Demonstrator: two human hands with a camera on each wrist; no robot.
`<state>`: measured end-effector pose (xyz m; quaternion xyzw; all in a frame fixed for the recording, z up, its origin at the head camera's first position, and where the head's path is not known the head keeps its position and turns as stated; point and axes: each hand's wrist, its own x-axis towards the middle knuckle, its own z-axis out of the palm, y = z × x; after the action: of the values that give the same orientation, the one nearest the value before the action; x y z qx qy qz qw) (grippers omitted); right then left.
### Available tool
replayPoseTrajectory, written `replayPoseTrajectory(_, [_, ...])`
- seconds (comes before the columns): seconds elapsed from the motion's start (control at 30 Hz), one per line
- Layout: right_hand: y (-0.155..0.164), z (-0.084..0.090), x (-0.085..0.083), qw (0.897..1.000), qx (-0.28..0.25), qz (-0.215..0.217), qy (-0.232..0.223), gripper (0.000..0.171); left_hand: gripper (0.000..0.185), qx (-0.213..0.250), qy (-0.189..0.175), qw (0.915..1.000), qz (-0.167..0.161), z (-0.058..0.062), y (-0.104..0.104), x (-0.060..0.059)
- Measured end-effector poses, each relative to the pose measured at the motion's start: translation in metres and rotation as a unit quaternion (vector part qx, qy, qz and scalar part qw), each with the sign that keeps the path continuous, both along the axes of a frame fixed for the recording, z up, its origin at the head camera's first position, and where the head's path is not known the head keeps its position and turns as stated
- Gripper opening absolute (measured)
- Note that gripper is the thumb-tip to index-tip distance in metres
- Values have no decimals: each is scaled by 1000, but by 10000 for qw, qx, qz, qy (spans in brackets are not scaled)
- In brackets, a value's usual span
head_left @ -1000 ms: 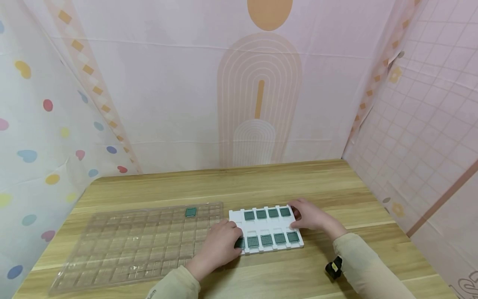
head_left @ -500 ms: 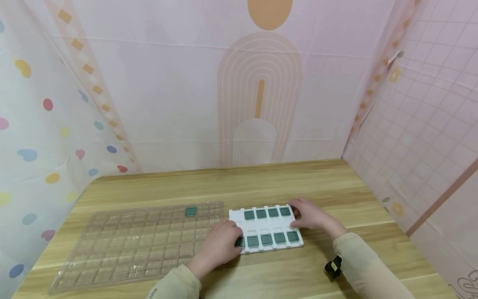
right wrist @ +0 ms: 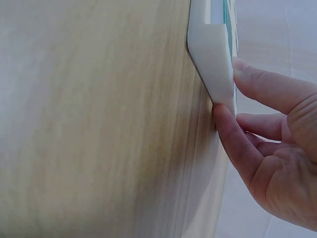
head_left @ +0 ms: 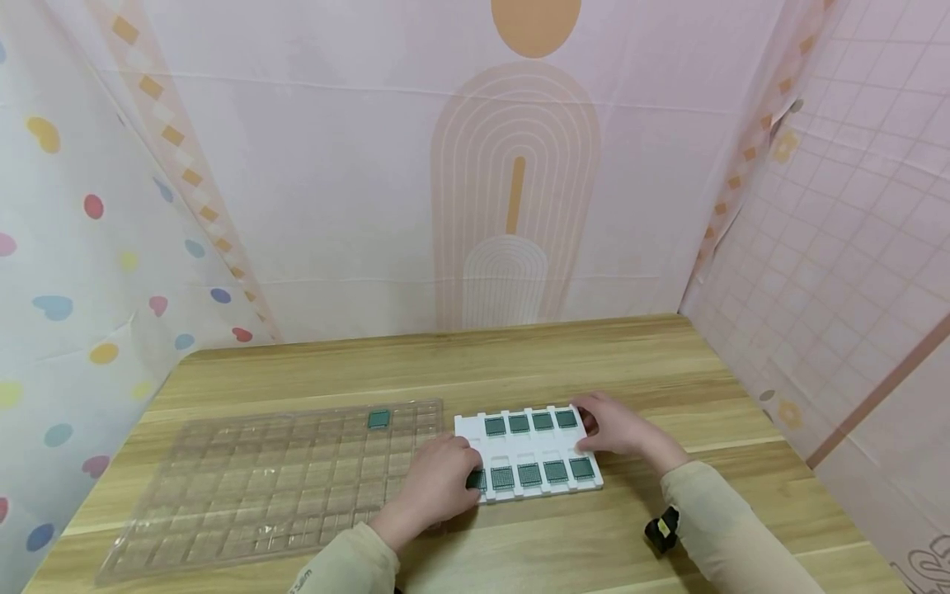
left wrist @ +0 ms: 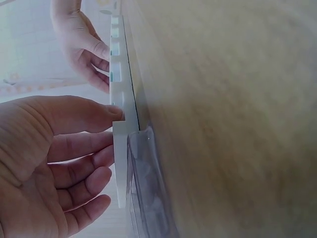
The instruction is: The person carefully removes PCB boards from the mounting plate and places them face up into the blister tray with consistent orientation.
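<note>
A white slotted tray [head_left: 526, 450] lies on the table with two rows of green square chips [head_left: 530, 474]. My left hand [head_left: 438, 478] holds the tray's left end, covering part of the leftmost front chip [head_left: 479, 480]. In the left wrist view, its thumb [left wrist: 94, 113] meets the tray's notched side while the other fingers bend against the upper face. At the opposite end, my right hand [head_left: 616, 426] grips the back right edge. Its thumb [right wrist: 257, 82] is on the upper side and a fingertip at the lower edge in the right wrist view.
A clear plastic tray [head_left: 297, 478] with many compartments lies to the left, its right end close to the white tray. One green chip [head_left: 378, 419] sits in its back row. A black object [head_left: 662, 530] is at the right sleeve. Patterned cloth hangs around the wooden table [head_left: 534, 544].
</note>
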<state>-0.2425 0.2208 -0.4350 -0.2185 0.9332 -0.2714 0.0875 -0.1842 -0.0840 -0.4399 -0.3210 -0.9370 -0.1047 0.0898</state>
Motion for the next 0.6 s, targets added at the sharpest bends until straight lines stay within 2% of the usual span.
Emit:
replayPoseTrajectory(0.23, [0,0,0,10000,1,11,-21,68,16,-127,69,9999,-45,1,0,0])
replayPoseTrajectory(0.6, [1,-1,-1,10000,-7,50,5,67,16,-198,-60,9997,-122,4,0,-3])
